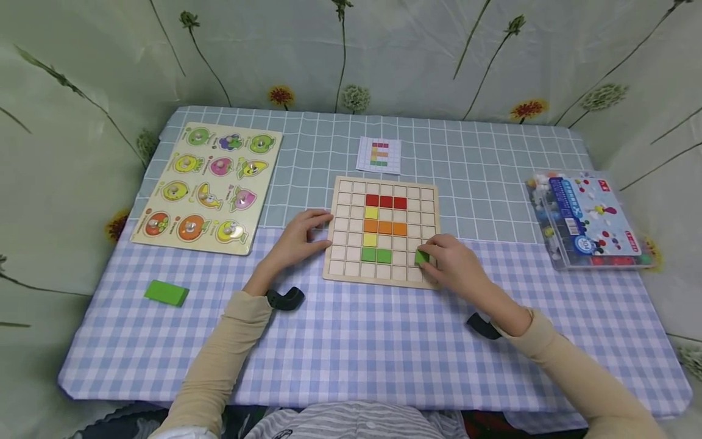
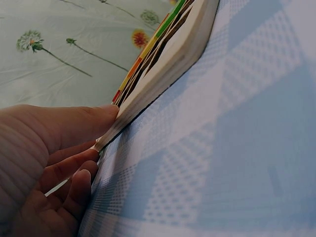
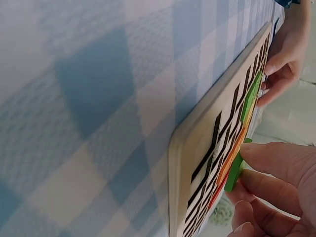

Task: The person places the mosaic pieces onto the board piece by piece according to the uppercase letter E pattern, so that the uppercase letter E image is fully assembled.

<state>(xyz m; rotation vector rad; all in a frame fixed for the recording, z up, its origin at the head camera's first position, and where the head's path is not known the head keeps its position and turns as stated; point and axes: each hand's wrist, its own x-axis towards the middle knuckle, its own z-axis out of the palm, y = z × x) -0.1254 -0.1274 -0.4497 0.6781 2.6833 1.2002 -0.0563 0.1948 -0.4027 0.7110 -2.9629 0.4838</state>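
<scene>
From the head view we see the wooden grid board (image 1: 381,230) lying flat on the checked tablecloth (image 1: 351,341), mid-table. Red, yellow, orange and green squares fill part of its cells. The left hand (image 1: 298,241) rests at the board's left edge, fingers loosely bent against the rim. The right hand (image 1: 455,263) sits over the board's lower right corner, pinching a green tile (image 1: 421,256) between thumb and fingers, just above the cells there. A small pattern card (image 1: 379,154) lies beyond the board. A fruit peg puzzle (image 1: 208,186) lies far left, a green block (image 1: 166,292) sits near the front left, and a clear plastic box of beads (image 1: 589,221) stands well to the right.

Over to the left wrist view: we're low on the cloth here, and the left hand (image 2: 49,168) has its fingertips pressed against the board's edge (image 2: 163,64), the fingers close together and gently curled, gripping nothing.

Now the right wrist view: the right hand's fingers (image 3: 276,163) clamp the green tile (image 3: 236,170), which is held edge-on and touches the board's face (image 3: 207,163) beside the coloured squares. Far across the board we catch the left hand (image 3: 286,54) at the opposite rim.
</scene>
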